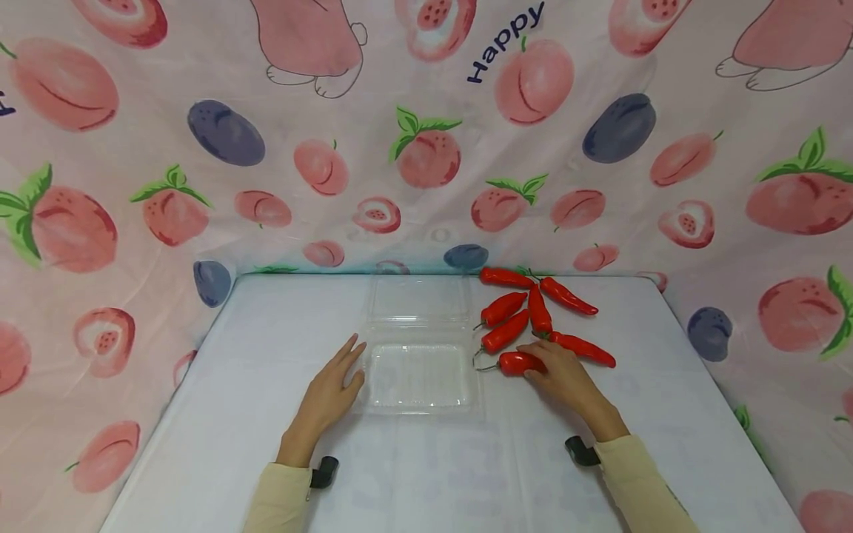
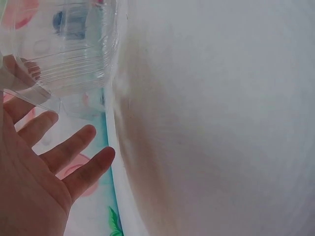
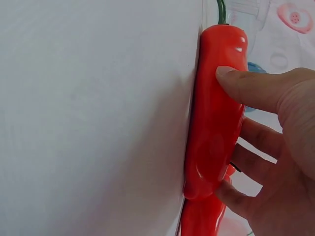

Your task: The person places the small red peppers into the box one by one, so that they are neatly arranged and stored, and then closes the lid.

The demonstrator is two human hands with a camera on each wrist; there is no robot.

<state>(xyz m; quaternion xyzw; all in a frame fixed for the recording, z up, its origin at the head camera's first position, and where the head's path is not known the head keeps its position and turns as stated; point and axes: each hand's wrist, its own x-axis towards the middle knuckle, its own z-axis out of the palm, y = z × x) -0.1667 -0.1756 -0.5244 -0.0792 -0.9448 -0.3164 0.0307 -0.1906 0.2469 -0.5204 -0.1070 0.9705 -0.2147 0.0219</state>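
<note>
Head view, held pepper (image 1: 516, 363) lying crosswise, stem (image 1: 489, 368) leftward

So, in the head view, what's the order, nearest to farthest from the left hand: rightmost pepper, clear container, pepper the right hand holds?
1. Clear container: just right of the left hand.
2. Held pepper: right of the container.
3. Rightmost pepper: farthest right, beside the right hand.

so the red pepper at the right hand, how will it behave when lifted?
The red pepper may slip a little: its skin is glossy. Rounded sides suggest it could roll if nudged. Probably fairly stiff, since no dent shows beside the thumb of the right hand.
</note>
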